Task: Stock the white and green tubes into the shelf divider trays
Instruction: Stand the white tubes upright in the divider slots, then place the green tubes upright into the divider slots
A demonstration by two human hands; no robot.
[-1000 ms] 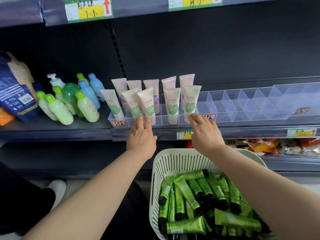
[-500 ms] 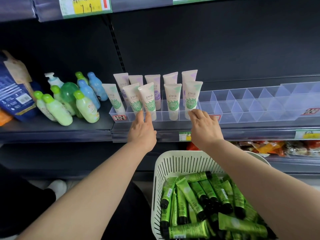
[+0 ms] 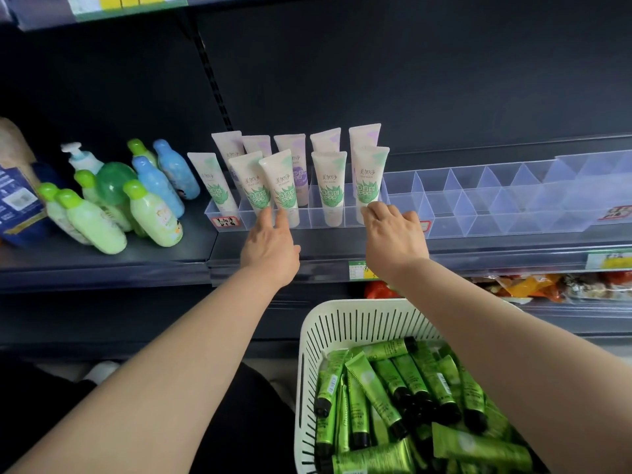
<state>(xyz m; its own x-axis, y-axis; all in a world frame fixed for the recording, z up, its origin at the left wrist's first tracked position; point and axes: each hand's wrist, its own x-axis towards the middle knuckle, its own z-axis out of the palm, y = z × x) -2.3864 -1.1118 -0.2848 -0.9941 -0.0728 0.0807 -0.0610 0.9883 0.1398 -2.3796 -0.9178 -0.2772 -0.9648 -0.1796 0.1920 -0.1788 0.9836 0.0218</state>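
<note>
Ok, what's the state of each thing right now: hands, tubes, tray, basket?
Left hand: fingers straight, tips touching a front-row tube.
Right hand: fingertips at the rightmost front tube base; grip unclear.
White and green tubes: standing cap-down in the tray.
Divider tray: filled at left, right compartments unfilled.
Basket: holds loose green tubes.

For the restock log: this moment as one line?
left grip: open, fingertips touching front-row tube | right grip: fingertips at rightmost front tube base, hold unclear | divider tray: right cells unfilled | basket: green tubes
</note>
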